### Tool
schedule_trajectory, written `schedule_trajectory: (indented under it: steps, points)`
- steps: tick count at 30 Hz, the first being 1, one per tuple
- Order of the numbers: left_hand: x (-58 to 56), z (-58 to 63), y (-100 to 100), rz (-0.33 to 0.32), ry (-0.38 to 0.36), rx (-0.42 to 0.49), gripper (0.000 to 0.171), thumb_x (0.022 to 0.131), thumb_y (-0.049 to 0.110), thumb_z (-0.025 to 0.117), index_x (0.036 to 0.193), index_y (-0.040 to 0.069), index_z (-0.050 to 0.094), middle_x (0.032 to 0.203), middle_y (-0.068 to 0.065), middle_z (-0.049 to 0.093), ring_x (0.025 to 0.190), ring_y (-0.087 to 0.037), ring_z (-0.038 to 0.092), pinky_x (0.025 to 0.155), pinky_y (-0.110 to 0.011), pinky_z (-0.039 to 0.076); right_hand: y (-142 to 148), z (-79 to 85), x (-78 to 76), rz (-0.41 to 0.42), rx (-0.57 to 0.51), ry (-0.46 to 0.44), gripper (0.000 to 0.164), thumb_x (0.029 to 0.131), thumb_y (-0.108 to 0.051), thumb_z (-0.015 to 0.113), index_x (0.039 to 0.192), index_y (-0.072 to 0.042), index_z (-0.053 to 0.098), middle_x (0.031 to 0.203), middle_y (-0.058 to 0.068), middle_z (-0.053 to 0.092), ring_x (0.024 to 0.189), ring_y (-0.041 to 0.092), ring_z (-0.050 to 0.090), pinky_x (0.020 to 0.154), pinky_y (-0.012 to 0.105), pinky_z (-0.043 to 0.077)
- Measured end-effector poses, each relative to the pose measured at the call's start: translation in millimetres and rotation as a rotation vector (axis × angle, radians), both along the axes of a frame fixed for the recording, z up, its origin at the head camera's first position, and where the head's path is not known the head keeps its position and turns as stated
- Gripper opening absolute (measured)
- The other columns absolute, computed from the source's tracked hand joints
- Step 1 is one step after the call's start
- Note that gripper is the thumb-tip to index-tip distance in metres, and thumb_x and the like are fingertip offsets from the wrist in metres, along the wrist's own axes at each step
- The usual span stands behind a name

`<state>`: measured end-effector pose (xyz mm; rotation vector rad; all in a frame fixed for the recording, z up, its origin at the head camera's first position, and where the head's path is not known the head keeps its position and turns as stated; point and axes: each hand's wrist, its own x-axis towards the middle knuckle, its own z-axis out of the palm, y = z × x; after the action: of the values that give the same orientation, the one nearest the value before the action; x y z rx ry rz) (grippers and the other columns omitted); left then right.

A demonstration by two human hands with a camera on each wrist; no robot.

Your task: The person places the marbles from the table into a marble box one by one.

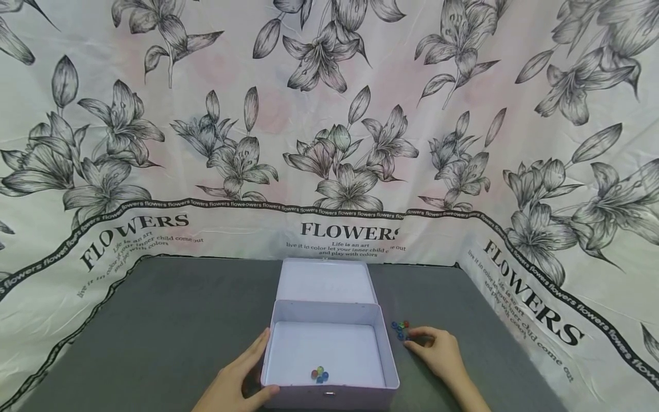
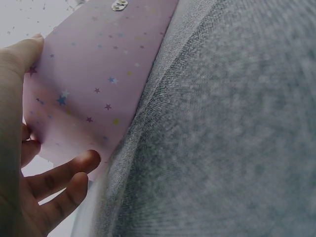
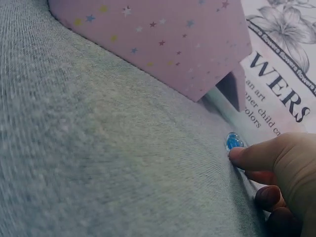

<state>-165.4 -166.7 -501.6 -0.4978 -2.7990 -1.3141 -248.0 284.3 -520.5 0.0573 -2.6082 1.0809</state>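
A lidded box (image 1: 329, 395), pale inside, stands with its lid (image 1: 324, 280) tipped back; the wrist views show pink walls printed with small stars. My left hand (image 1: 239, 375) holds its left front corner, thumb over the front rim and fingers along the left side. Inside, near the front wall, lie several glass marbles (image 1: 320, 375), red, green and blue. Right of the box is a loose cluster of marbles (image 1: 399, 326), mostly blue. My right hand (image 1: 440, 352) reaches to its near edge, thumb and index finger pinching a blue marble (image 3: 234, 139), partly hidden by the thumb.
Grey cloth (image 1: 195, 320) covers the table surface. A white curtain (image 1: 350, 234) printed with flowers and lettering closes off the back and both sides. The open lid stands behind the box, close to that curtain.
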Motion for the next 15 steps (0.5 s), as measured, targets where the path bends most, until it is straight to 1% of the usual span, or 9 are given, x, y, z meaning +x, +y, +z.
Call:
schedule_trajectory:
  steps: [3, 6, 9, 15]
  points:
    - [0.8, -0.1, 0.4, 0.002, -0.010, 0.003, 0.101, 0.088, 0.059, 0.080, 0.167, 0.014, 0.035, 0.171, -0.008, 0.032, 0.149, -0.047, 0.043, 0.107, -0.075, 0.044, 1.3, -1.1, 0.5, 0.002, -0.002, -0.007, 0.019, 0.078, -0.013, 0.095, 0.094, -0.013, 0.084, 0.055, -0.008, 0.064, 0.039, -0.001, 0.038, 0.040, 0.018, 0.031]
    - [1.2, -0.2, 0.5, 0.006, -0.010, 0.004, 0.101, 0.088, 0.060, 0.080, 0.167, 0.016, 0.035, 0.171, -0.007, 0.032, 0.150, -0.046, 0.043, 0.108, -0.074, 0.044, 1.8, -1.6, 0.8, 0.003, -0.003, -0.003, 0.019, 0.079, -0.014, 0.095, 0.094, -0.013, 0.085, 0.068, -0.005, 0.073, 0.038, -0.001, 0.039, 0.040, 0.019, 0.032]
    - [1.3, -0.3, 0.3, 0.011, -0.004, 0.005, 0.101, 0.088, 0.059, 0.080, 0.167, 0.016, 0.034, 0.171, -0.006, 0.032, 0.150, -0.045, 0.043, 0.108, -0.074, 0.044, 1.5, -2.2, 0.5, 0.000, -0.008, 0.008, 0.018, 0.079, -0.015, 0.095, 0.094, -0.014, 0.085, 0.077, -0.004, 0.078, 0.039, -0.001, 0.039, 0.041, 0.020, 0.032]
    - [1.3, -0.5, 0.3, 0.013, -0.005, 0.007, 0.101, 0.088, 0.059, 0.081, 0.167, 0.015, 0.035, 0.171, -0.007, 0.032, 0.149, -0.046, 0.043, 0.108, -0.074, 0.045, 0.8, -4.0, -0.3, -0.016, -0.028, 0.026, 0.016, 0.080, -0.016, 0.094, 0.094, -0.014, 0.085, 0.062, -0.008, 0.070, 0.039, -0.004, 0.037, 0.040, 0.019, 0.032]
